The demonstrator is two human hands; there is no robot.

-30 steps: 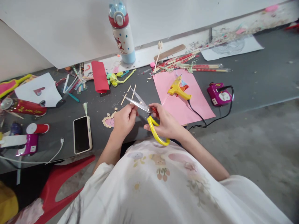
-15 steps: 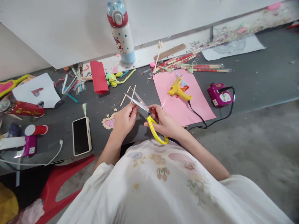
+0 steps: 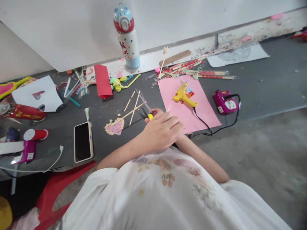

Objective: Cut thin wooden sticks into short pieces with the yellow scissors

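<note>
Two hands stacked on one pair of scissors, blades out

From my remote seat I see the left hand (image 3: 163, 131) reaching across to the right. It lies on top of the right hand, which is hidden but for its forearm (image 3: 203, 161). The scissors (image 3: 144, 103) poke out from under the knuckles, blades pointing away over the table (image 3: 263, 89), with a sliver of yellow handle at the thumb. I cannot tell whether either grip is clenched on the handle or merely resting there, because the curled fingers cover it.

A thin wooden stick (image 3: 130, 113) runs slantwise from just beside the blades towards the heart-shaped piece (image 3: 115, 127).

My worries are these. With one hand covering the other, the handle is out of sight, so a finger could slip towards the blades. A nudge from the blades would flick the light stick into the clutter. The glue gun (image 3: 184, 96) lies near the hands on pink paper (image 3: 203, 111), and its cord (image 3: 203, 123) trails close to the right wrist. A snag there could drag the nozzle, possibly hot, across the sheet.
</note>
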